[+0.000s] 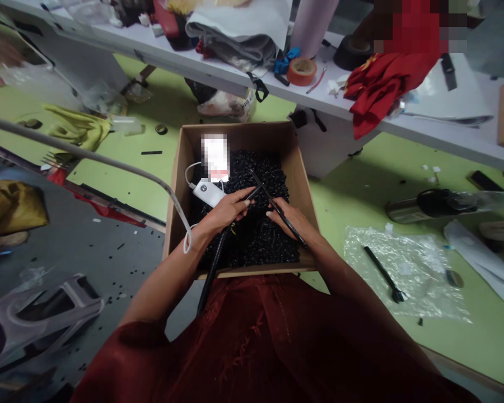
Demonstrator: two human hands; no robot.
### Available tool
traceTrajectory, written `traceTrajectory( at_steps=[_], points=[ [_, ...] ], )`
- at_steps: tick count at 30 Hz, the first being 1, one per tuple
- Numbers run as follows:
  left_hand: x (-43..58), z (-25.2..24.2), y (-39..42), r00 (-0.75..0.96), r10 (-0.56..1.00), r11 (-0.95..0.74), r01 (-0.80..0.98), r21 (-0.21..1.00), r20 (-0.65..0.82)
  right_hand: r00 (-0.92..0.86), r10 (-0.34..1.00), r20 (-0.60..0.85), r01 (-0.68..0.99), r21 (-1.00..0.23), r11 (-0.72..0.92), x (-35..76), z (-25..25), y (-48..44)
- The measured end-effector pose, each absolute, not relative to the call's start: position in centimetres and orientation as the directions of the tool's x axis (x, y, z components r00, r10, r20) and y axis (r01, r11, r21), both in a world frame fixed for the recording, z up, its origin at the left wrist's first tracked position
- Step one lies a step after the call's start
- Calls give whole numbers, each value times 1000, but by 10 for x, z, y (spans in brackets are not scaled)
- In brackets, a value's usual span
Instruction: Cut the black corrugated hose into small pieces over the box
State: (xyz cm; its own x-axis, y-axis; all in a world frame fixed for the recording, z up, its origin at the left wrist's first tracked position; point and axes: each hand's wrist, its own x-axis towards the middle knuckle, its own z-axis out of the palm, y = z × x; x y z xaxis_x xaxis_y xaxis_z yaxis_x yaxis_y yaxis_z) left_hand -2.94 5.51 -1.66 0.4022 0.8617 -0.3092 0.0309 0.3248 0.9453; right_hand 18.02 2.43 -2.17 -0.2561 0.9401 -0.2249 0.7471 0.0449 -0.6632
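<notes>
A cardboard box [239, 133] sits at my twelve o'clock, below the white surface [331, 101], and a heap of small black pieces [256, 246] fills most of it. My left hand [224, 210] is closed round a slim black ribbed rod [214, 268], my right hand [288, 218] round a thin black stick [265, 189], the hands apart above the heap, near a white power bank [208, 193]
</notes>
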Motion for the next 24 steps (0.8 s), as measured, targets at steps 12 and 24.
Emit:
traceTrajectory(
  at_steps=[12, 24],
  points=[
    [-24, -15, 53, 322, 849, 414, 89, 906, -419, -247, 933, -263, 834, -548, 66, 179, -27, 25],
    [-25, -23, 56, 318, 850, 402, 124, 907, -420, -228, 928, -294, 886, -459, 72, 178, -32, 24]
  ],
)
